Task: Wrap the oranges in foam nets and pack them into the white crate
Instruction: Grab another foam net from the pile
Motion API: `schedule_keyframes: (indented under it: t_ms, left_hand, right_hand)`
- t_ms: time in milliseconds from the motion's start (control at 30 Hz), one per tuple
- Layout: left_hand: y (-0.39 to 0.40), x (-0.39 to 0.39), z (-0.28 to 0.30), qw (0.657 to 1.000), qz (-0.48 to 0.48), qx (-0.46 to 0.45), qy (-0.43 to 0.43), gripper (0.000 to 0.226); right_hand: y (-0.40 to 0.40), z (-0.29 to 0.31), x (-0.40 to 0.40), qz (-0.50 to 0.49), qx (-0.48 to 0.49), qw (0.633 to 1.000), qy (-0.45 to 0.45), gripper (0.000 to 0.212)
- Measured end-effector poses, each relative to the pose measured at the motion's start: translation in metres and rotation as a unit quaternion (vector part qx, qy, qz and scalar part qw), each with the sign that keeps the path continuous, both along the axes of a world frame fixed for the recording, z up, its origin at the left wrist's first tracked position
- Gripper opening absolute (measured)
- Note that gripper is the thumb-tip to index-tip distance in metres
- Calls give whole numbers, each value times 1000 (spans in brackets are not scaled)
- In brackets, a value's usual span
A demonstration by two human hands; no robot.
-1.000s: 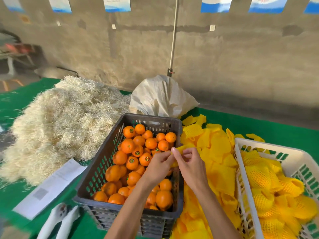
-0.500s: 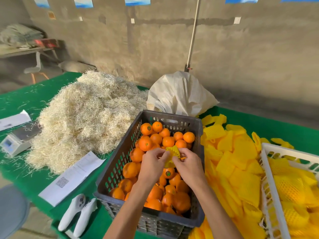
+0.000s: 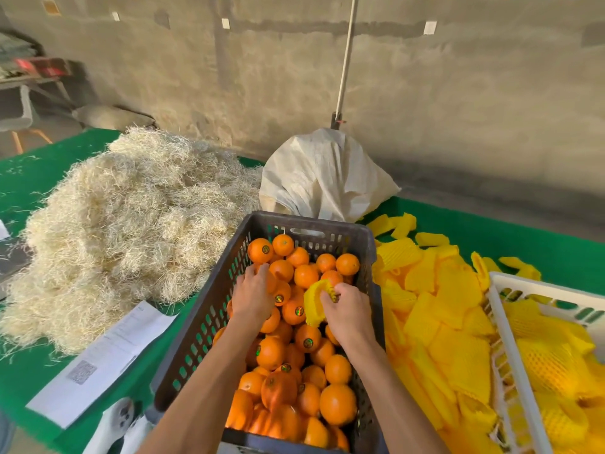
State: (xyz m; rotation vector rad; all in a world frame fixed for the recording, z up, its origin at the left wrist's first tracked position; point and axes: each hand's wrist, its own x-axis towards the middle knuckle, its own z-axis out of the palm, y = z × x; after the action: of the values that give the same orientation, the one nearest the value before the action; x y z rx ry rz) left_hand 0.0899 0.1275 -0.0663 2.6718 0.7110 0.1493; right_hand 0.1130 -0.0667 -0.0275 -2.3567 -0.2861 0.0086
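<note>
Green-covered table (image 3: 523, 244) against a bare concrete wall (image 3: 458, 109). Under both hands, dark crate (image 3: 209, 319) heaped with oranges (image 3: 337, 404). Left hand (image 3: 252, 296) palm-down on the pile, fingers curled over an orange (image 3: 271, 283) near the far end. Right hand (image 3: 348, 311) just beside it, pinching a yellow foam net (image 3: 315, 301) held above the fruit. Right of the right hand, loose pile of foam nets (image 3: 438, 322); further right, white crate (image 3: 505, 339) holding wrapped oranges (image 3: 550, 365). Left of the left hand, heap of straw (image 3: 124, 231) and a paper sheet (image 3: 104, 358). Beyond the hands, white sack (image 3: 324, 178).
</note>
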Motion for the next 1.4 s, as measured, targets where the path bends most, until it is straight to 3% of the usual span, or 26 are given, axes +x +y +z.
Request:
schedule_keyframes:
  t_ms: [100, 167, 233, 333, 400, 433, 567, 700, 800, 833, 900, 967, 1000, 1067, 1167, 1400]
  left_hand:
    - [-12, -11, 18, 984, 49, -128, -113, 70]
    - [-27, -27, 38, 948, 65, -260, -173, 63]
    - [-43, -44, 57, 873, 44, -449, -188, 70]
    - [-69, -67, 74, 721, -21, -682, -125, 76]
    - [-84, -76, 78, 680, -53, -726, -85, 82]
    - [-89, -78, 79, 678, -56, -729, -74, 85]
    - [-102, -84, 80, 699, -28, -711, -62, 95]
    - [-98, -89, 70, 708, -14, -700, -88, 83]
    - [-98, -93, 68, 719, -17, -688, -95, 72]
    - [-102, -93, 69, 737, -13, -668, -99, 74]
    - [-111, -90, 68, 825, 12, -552, -123, 74]
    - [-122, -88, 67, 906, 10, -389, -168, 50]
    - [-128, -87, 67, 924, -11, -337, -182, 39]
    - [-139, -85, 67, 940, -51, -285, -182, 37]
    - [-142, -78, 72, 961, -45, -223, -155, 54]
    - [-146, -64, 81, 961, 35, -227, -153, 76]
  right_hand:
    - [-3, 3, -1, -9, -17, 1000, -12, 33]
    - [-5, 5, -4, -4, -15, 1000, -27, 33]
    - [-9, 8, -8, 2, 9, 999, -39, 32]
    - [-13, 11, -17, 4, 20, 999, -39, 13]
    - [-17, 12, -22, 3, 33, 999, -32, 12]
    - [-20, 13, -25, 5, 48, 999, -20, 13]
    - [-35, 12, -30, 61, 98, 993, 29, 13]
    - [-58, 21, -27, 107, 210, 968, 82, 21]
    - [-73, 29, -28, 137, 218, 962, 96, 25]
    - [-77, 30, -29, 132, 208, 966, 75, 24]
    - [-82, 32, -31, 109, 172, 979, 16, 19]
    - [-82, 34, -36, 108, 139, 983, -43, 21]
    - [-81, 35, -40, 110, 126, 983, -71, 22]
    - [-79, 37, -46, 108, 107, 980, -128, 23]
    - [-84, 36, -50, 116, 120, 967, -192, 18]
    - [-99, 36, -56, 118, 168, 963, -172, 18]
